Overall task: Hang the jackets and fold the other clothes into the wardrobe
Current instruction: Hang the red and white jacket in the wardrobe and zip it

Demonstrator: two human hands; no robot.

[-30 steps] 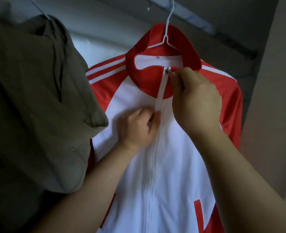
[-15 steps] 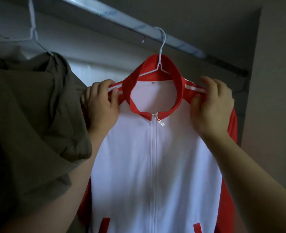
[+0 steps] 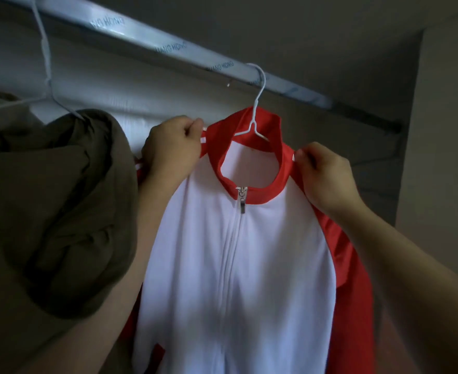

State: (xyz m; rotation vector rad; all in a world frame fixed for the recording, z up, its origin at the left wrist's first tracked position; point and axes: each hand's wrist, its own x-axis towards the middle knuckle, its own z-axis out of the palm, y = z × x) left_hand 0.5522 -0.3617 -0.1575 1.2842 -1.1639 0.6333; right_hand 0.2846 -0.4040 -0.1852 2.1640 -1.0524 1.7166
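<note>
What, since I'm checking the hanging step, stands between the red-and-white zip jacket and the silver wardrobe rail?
Nothing visible. The red-and-white zip jacket already hangs on a white wire hanger hooked over the silver wardrobe rail. The left hand and right hand grip its shoulders directly; the olive-brown garment hangs beside it, not between.

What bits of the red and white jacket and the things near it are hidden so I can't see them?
All in the head view:
- Red and white jacket: its bottom is cut off by the picture's lower edge.
- Its sleeve below the left hand: mostly behind that arm and the olive garment.
- Olive garment: cut off by the left edge.
- Print on the rail: too blurred to read fully.
</note>
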